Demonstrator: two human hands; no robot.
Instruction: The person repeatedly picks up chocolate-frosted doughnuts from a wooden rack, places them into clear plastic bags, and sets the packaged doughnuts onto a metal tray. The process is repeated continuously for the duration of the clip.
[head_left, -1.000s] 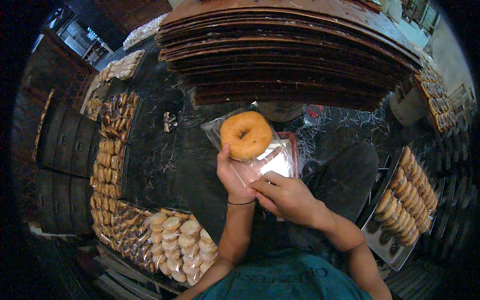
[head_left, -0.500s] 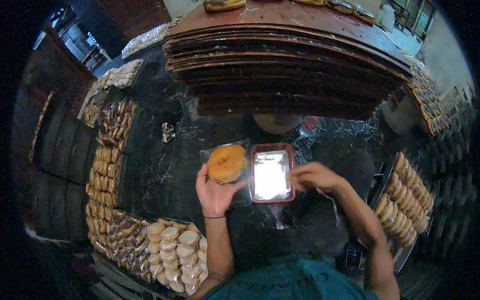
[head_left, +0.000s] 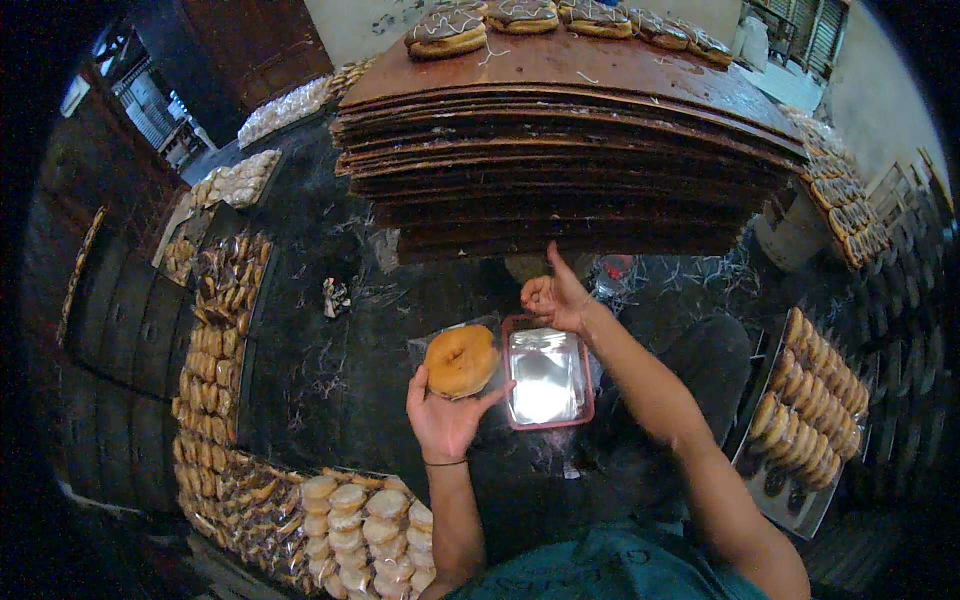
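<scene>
My left hand (head_left: 445, 425) holds a round golden doughnut (head_left: 461, 362), with its thumb stretched toward the tray beside it. Clear plastic film (head_left: 425, 343) shows around the doughnut's far edge; whether it encloses the doughnut fully, I cannot tell. Just right of it sits a shallow pink-rimmed tray (head_left: 590, 408) with shiny clear plastic bags (head_left: 545, 375) lying in it. My right hand (head_left: 560, 295) is raised beyond the tray's far edge, in front of the board stack. Its thumb points away from the loosely curled fingers, and I see nothing in it.
A tall stack of brown boards (head_left: 580, 150) stands ahead, topped with iced doughnuts (head_left: 445, 30). Packed doughnuts (head_left: 215, 360) line the left side and the near left (head_left: 370, 530). Another tray of doughnuts (head_left: 810, 400) stands at right. White scraps (head_left: 690, 275) litter the dark floor.
My right hand has moved from the tray's right side up and away, toward the board stack. My left hand still holds the doughnut. The whole view has shifted slightly.
</scene>
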